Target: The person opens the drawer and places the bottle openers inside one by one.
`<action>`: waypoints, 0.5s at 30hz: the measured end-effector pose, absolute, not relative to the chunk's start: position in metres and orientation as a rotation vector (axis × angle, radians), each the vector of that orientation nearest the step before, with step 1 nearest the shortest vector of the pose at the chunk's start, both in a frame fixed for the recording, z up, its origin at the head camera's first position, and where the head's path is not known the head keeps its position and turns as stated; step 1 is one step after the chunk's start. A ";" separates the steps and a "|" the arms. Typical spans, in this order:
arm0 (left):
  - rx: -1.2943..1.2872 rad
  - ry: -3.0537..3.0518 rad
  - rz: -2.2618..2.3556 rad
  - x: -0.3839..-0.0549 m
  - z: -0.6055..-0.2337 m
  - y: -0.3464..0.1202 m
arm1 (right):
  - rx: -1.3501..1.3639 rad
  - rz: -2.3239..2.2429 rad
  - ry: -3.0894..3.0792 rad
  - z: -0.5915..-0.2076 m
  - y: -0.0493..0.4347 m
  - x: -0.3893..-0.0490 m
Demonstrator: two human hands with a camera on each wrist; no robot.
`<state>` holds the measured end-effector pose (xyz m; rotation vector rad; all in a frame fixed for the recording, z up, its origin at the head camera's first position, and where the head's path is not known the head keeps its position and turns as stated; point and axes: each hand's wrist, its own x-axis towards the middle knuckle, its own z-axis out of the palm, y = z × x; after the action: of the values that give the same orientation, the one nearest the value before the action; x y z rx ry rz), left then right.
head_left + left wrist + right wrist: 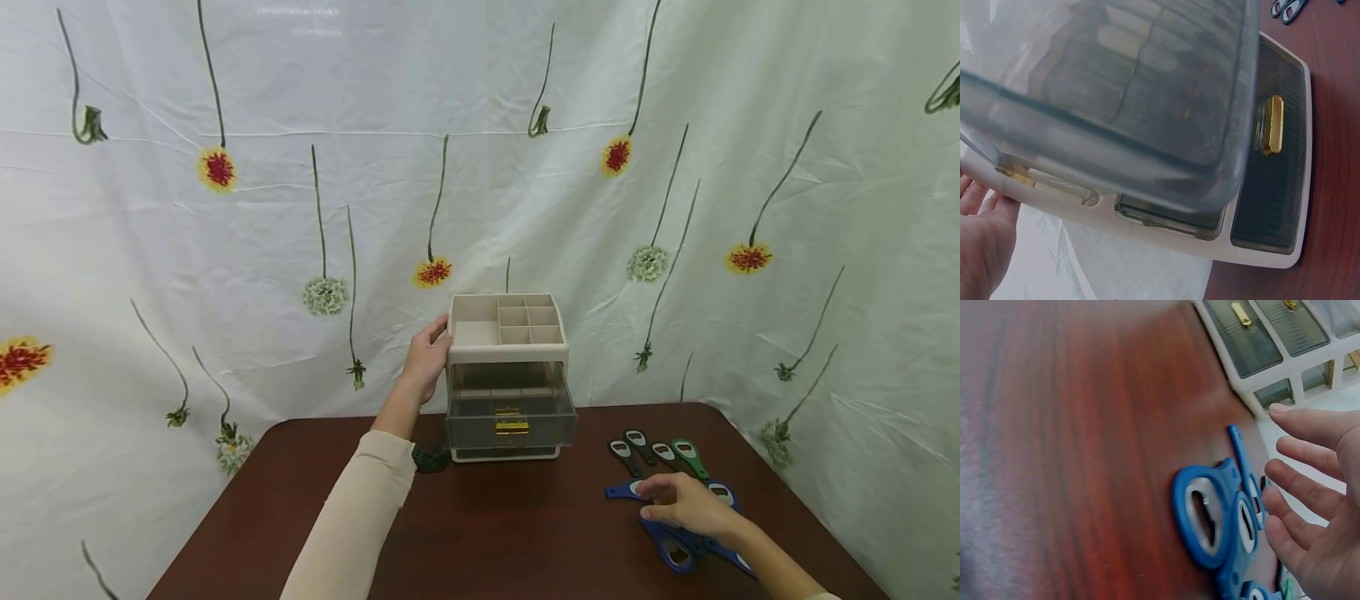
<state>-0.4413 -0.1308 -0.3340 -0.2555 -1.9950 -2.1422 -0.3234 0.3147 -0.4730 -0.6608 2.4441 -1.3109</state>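
My left hand rests against the upper left side of a cream desktop drawer organizer. In the left wrist view its fingers lie along the organizer's side wall. The upper smoky-clear drawer is pulled out toward me, and a gold handle sits on its front. On the right, my right hand hovers over blue bottle openers with metal inserts, fingers spread loosely and nothing in them. It hides part of that group in the head view.
Behind the blue ones lie several dark bottle openers and a green bottle opener. A small black item lies left of the organizer. The dark wood table ends at a flower-patterned white curtain.
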 end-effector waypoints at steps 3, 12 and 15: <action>-0.251 -1.997 -2.144 -0.441 -0.333 -0.130 | -0.724 -1.255 2.487 -0.482 0.317 -0.324; -0.256 -1.990 -2.150 -0.442 -0.333 -0.130 | -0.612 -1.135 2.703 -0.490 0.304 -0.317; -0.250 -1.994 -2.150 -0.442 -0.334 -0.131 | -0.653 -1.078 2.784 -0.491 0.298 -0.316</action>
<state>-0.4419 -0.1314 -0.3338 -0.2498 -1.9941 -2.1501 -0.3163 0.2976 -0.4913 -0.6534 2.7839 -1.0783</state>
